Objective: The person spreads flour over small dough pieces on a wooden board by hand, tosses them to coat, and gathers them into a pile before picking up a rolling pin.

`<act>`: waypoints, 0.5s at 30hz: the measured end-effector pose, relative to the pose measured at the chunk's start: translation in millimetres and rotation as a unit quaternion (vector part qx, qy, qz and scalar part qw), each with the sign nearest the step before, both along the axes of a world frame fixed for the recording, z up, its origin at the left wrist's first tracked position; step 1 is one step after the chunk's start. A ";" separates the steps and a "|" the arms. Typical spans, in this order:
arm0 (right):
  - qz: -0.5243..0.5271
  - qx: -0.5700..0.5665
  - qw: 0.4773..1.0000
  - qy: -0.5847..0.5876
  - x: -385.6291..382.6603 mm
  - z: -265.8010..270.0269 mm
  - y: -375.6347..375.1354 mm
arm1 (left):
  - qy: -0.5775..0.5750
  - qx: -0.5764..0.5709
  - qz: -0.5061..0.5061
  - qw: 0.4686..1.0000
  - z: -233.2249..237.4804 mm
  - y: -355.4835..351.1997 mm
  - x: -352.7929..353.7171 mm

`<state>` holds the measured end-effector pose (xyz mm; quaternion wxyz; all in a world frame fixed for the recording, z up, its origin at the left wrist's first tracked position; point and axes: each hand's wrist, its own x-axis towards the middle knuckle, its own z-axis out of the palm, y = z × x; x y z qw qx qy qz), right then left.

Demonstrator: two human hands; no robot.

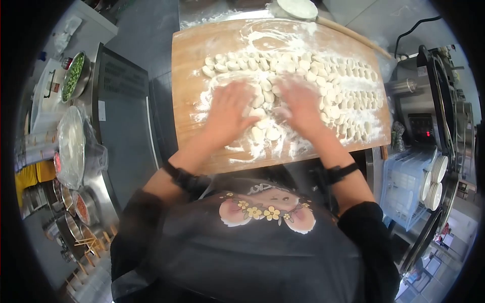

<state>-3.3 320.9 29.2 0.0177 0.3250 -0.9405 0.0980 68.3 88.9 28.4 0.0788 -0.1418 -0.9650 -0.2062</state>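
My left hand [231, 107] lies palm down with its thumb apart, over the left side of a pile of small dough pieces [258, 113]. Opposite it, my right hand [302, 103] is also low over the pile, fingers spread but blurred by motion. Between the two hands, pale flattened rounds crowd together in loose flour. More pieces stretch in rows toward the right side of the floured wooden board [194, 58]. Both palms face the board, so whatever lies beneath them is hidden.
Behind the board lie a floury round dish [298, 8] and a long wooden rod [353, 36]. A bowl of chopped greens [74, 77] and a plastic-covered bowl [71, 146] stand on the left counter. At right are a blue plastic crate [404, 187] and stacked plates [435, 184].
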 end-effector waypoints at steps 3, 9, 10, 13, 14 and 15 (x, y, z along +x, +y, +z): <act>0.075 -0.013 0.997 0.000 -0.8 0.9 -0.4 | -0.016 -0.009 -0.064 0.998 4.1 21.5 -2.7; -0.128 0.021 0.991 0.021 10.4 8.9 42.0 | 0.010 -0.013 0.049 0.999 -5.5 -5.0 21.4; -0.128 0.021 0.991 0.020 13.4 6.6 31.9 | 0.019 0.013 0.064 0.998 -3.8 0.0 19.1; 0.038 -0.055 0.998 0.021 7.9 -1.4 1.3 | 0.065 0.016 0.027 0.997 -4.7 23.9 -9.5; 0.033 -0.066 0.997 0.033 -0.2 -4.5 -8.4 | 0.067 0.014 0.029 0.997 -4.2 30.5 -20.1; 0.027 -0.077 0.996 0.043 -8.2 -7.1 -14.1 | 0.062 0.035 0.035 0.997 -2.8 36.3 -30.6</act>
